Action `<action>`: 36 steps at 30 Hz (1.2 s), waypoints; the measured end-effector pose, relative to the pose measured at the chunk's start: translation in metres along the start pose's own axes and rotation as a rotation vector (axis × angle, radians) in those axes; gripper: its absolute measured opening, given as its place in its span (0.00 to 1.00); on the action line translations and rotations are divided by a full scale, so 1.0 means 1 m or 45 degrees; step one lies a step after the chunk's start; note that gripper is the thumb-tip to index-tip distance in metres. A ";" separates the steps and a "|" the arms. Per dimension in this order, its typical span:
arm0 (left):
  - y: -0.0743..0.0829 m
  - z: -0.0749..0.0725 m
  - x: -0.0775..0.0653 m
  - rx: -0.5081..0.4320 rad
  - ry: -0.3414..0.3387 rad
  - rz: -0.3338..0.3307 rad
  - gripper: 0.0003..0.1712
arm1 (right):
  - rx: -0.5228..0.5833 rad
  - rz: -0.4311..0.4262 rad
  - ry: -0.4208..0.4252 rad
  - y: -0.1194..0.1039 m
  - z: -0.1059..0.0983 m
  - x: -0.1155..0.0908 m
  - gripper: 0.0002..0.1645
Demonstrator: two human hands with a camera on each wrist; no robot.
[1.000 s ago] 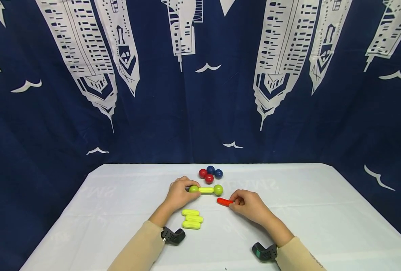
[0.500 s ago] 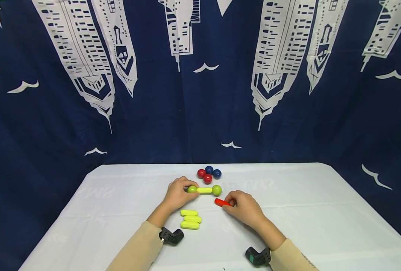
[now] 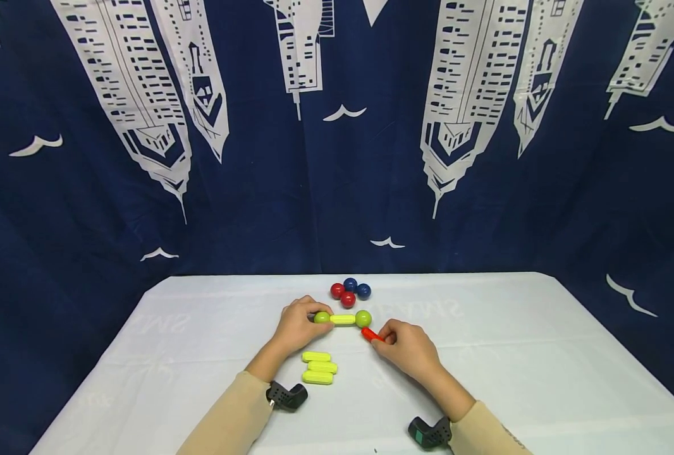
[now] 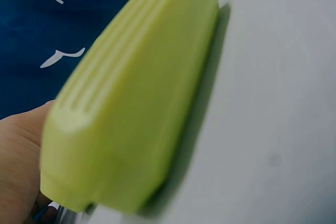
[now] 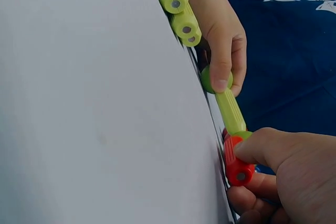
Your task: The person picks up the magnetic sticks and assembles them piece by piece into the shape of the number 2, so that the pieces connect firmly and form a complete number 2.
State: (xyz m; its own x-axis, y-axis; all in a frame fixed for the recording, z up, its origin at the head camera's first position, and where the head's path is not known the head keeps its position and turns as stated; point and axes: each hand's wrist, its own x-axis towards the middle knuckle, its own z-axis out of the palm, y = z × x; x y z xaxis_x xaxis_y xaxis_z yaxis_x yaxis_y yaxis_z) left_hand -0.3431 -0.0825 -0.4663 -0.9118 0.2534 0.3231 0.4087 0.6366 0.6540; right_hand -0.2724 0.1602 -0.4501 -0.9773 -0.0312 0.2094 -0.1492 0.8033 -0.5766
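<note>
In the head view a yellow-green magnetic stick lies between two green balls. My left hand pinches the left green ball between thumb and fingers. On the other side, my right hand holds a short red magnetic stick by its near end, the far end right at the right green ball. The right wrist view shows the red stick under my thumb, a round metal disc in its near end. One loose stick fills much of the left wrist view, hiding most of that hand.
Several loose yellow-green sticks lie side by side near my left forearm. Behind the joined piece sit two red balls and two blue balls, bunched together. The white table ends at a dark blue curtain with white prints.
My right hand has moved left with the red stick and tilted it, bringing its far end up to the right green ball. The left hand keeps its hold on the left ball.
</note>
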 end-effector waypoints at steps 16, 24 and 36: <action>0.001 0.000 0.000 0.024 0.014 0.010 0.09 | 0.034 0.064 0.064 0.000 0.002 -0.001 0.08; 0.001 0.000 0.000 0.019 0.014 0.016 0.09 | 0.027 0.078 0.036 -0.001 0.003 -0.001 0.10; 0.000 0.000 0.000 0.031 0.009 0.030 0.09 | 0.045 -0.003 -0.029 0.001 0.006 0.000 0.09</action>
State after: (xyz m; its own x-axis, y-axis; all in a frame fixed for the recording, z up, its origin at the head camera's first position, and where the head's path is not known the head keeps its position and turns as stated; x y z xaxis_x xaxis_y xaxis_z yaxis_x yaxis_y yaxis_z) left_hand -0.3428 -0.0828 -0.4668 -0.9017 0.2632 0.3429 0.4286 0.6479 0.6297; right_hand -0.2733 0.1576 -0.4560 -0.9800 -0.0472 0.1932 -0.1567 0.7817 -0.6037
